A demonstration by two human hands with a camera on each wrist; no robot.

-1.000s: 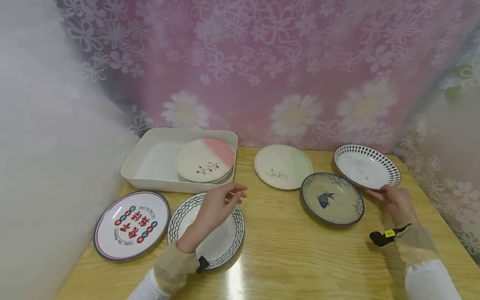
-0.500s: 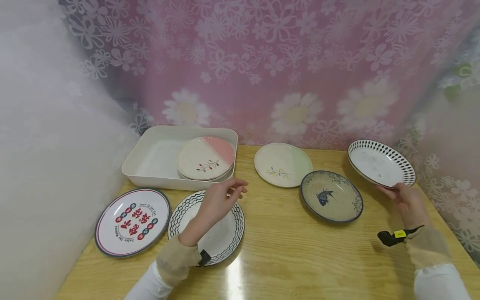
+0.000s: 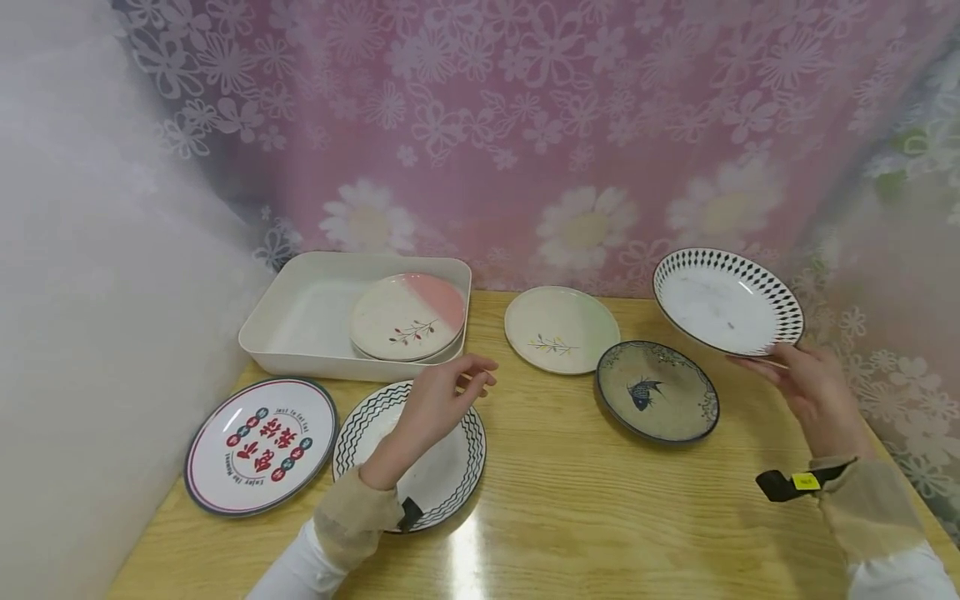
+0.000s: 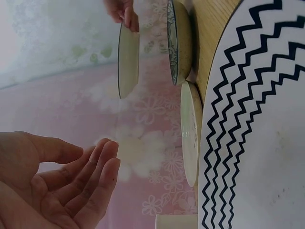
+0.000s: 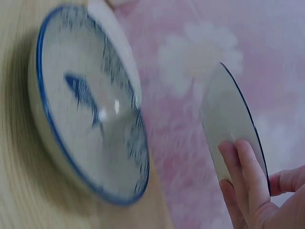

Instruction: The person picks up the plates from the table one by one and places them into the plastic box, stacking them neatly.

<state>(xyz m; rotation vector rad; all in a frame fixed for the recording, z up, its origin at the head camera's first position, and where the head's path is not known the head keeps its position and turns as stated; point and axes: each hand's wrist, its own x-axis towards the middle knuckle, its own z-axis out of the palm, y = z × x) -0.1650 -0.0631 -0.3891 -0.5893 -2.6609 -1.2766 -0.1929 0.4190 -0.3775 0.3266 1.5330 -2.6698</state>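
Observation:
My right hand grips the near right rim of a white plate with a black diamond border, thumb on the rim and fingers beneath. The right wrist view shows the underside of this raised plate, apart from the table. Below and left of it lies the fish plate with its blue rim. My left hand holds nothing; its fingers bend loosely above a white plate with black zigzag lines, which the hand and forearm partly hide. In the left wrist view the left hand hovers apart from the zigzag plate.
At the back left stands a white bin with a pink-and-cream plate resting on another dish inside. A green-and-cream plate lies right of it. A plate with red lettering sits at the left. Curtains hang behind the table.
The right hand has lifted the diamond-border plate off the table, first moving right, then up and back to the left. The left hand has stayed nearly still.

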